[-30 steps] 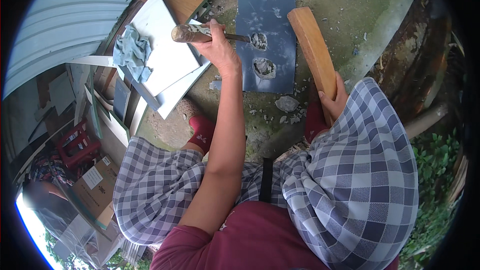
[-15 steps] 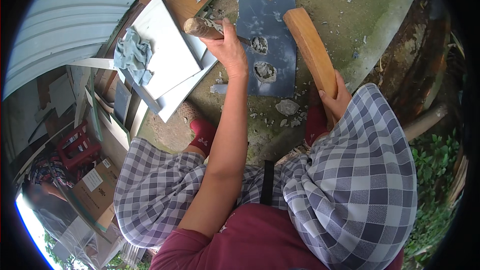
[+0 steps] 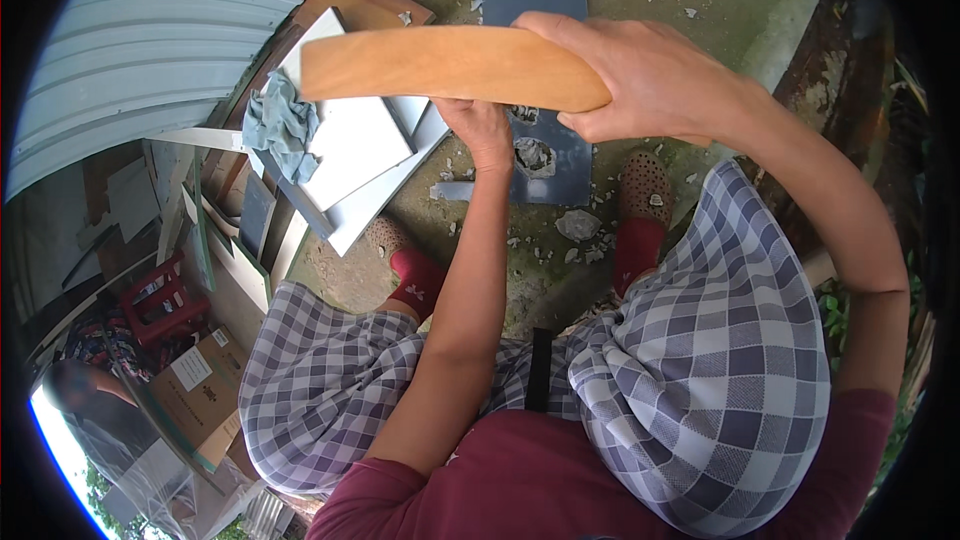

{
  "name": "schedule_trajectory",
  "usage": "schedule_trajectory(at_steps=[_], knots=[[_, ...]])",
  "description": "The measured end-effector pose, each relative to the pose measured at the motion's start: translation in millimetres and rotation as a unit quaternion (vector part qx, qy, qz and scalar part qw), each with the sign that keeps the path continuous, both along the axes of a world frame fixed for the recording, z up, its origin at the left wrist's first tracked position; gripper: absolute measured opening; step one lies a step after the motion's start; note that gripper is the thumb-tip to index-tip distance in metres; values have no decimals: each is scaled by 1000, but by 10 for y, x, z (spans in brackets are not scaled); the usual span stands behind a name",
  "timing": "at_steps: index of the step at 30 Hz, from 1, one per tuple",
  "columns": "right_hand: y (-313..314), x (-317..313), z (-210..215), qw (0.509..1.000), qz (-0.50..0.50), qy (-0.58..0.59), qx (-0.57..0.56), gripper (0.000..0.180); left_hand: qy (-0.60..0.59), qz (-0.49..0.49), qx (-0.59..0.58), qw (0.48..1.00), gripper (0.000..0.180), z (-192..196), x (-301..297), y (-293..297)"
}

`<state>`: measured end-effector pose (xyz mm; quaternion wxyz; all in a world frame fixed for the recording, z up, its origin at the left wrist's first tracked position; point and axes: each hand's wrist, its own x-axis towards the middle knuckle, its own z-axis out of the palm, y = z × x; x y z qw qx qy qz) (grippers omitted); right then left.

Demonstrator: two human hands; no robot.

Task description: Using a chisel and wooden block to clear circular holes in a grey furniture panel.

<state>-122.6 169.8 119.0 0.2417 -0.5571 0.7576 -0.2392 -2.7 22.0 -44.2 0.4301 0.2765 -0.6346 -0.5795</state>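
One wooden bar [image 3: 430, 65] shows in the head view with its long axis running almost crosswise, gently bowed, its free end pointing to the left out of the right hand [image 3: 640, 80] and passing over the left hand [image 3: 478, 130]. The right arm bends sharply at the elbow, out to the side, and its forearm slants up and inward to that hand, back turned upward. The left arm reaches nearly straight ahead from the lower edge, wrist below the bar's near edge. The right hand is closed around the bar, gripping it with digits at both the near and far edges. The left hand's fingers are hidden behind the bar, so I cannot tell how far they are closed or what they hold. Just right of the left hand, and partly below the right, lies a blue-grey panel [image 3: 572, 168] with two broken holes. Left of the left hand are white boards [image 3: 360, 145] with a pale blue cloth [image 3: 282, 128] on them; nearer the body than both hands lies a grey chunk [image 3: 577, 225] of rubble.
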Motion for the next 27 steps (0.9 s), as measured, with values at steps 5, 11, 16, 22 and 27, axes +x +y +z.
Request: schedule_trajectory(at_steps=[5,11,16,22,27], knots=[[-66,75,-89,997,-9,19,-78,71,60,30,95,993,46,-84,56,33],[190,40,47,954,-174,-158,-185,79,72,92,112,987,16,300,59,-221],[522,238,-450,924,-275,-178,-196,78,85,105,93,987,18,321,137,-340],[1000,560,-860,864,-385,-287,-151,75,48,94,103,989,22,289,10,-186],[1272,705,-1059,837,-442,-306,-101,77,37,78,111,990,22,314,-70,-95]])
